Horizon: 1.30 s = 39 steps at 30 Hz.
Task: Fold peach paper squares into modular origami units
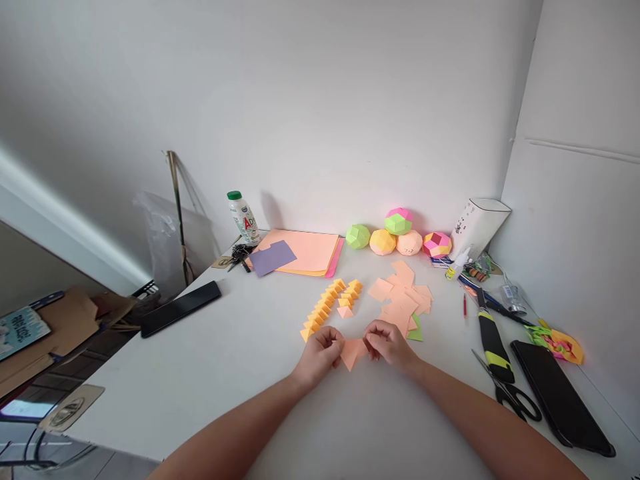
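Observation:
Between my two hands is a small peach paper piece (353, 352) with a point toward me. My left hand (323, 350) pinches its left side, and my right hand (385, 341) pinches the right side. Just beyond the left hand runs a slanting row of folded orange paper pieces (323, 308). Beside it stands a shorter orange row (351, 291), with one folded peach piece (345, 311) at its near end. Flat peach paper cutouts (400, 300) lie in a loose pile past my right hand, a green paper piece (416, 330) partly under them.
Several faceted paper balls (383, 242) sit by the wall. Peach sheets (310, 247) and a purple card (273, 258) lie at back left, near a white bottle (244, 218). Scissors (507, 387), a utility knife (493, 340), a black phone (563, 393) and a glue bottle (456, 267) are at right.

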{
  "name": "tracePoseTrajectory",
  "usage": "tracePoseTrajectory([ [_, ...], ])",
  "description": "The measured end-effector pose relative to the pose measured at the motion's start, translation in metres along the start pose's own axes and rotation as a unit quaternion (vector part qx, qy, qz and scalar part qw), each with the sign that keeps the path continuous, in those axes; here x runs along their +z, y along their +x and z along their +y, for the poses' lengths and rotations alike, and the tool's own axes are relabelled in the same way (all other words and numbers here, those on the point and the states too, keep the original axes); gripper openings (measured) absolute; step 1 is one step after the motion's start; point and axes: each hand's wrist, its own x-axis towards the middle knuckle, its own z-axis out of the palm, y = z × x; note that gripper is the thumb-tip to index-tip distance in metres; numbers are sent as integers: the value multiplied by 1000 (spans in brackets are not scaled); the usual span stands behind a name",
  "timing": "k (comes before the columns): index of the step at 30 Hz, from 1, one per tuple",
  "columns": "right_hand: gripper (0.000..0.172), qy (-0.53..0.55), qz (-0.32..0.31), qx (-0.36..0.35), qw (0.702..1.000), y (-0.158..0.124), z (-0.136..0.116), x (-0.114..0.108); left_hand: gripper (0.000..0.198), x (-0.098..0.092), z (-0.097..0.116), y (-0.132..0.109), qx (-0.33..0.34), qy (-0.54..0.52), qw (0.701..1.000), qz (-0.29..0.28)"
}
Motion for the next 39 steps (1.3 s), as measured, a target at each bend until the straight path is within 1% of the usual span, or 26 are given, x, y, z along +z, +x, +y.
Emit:
tracePoseTrajectory([
  [2,12,17,-15,7,1000,0,0,-2,18,-1,-1,1,5,-5,1000,-11],
  [4,17,5,-33,13,999,0,2,-3,20,-1,-2,1,7,2,1000,-28],
  [6,22,-11,-46,15,999,0,3,-3,23,1,-1,0,6,9,999,-30],
  [12,25,-4,-32,8,999,1,4,-3,36,7,5,-1,18,-24,999,16],
  [18,23,0,-25,-6,1000,0,4,-3,37,7,7,-3,38,-49,997,44],
  [23,23,15,-9,-8,1000,1,6,-2,32,5,4,-2,38,-76,996,4],
  [27,25,13,-7,-13,1000,2,7,-3,39,6,1,-1,27,-78,997,1],
  [30,30,-4,-15,-11,1000,3,8,-5,38,5,-2,0,32,-81,996,-1],
  [34,24,25,-18,1,1000,6,10,-6,35,3,-6,1,42,-78,996,-20],
  [36,24,36,-26,2,999,7,11,-6,35,3,-7,1,52,-75,996,-22],
  [39,26,21,-48,0,999,6,12,-7,34,4,-8,0,68,-74,994,-30],
])
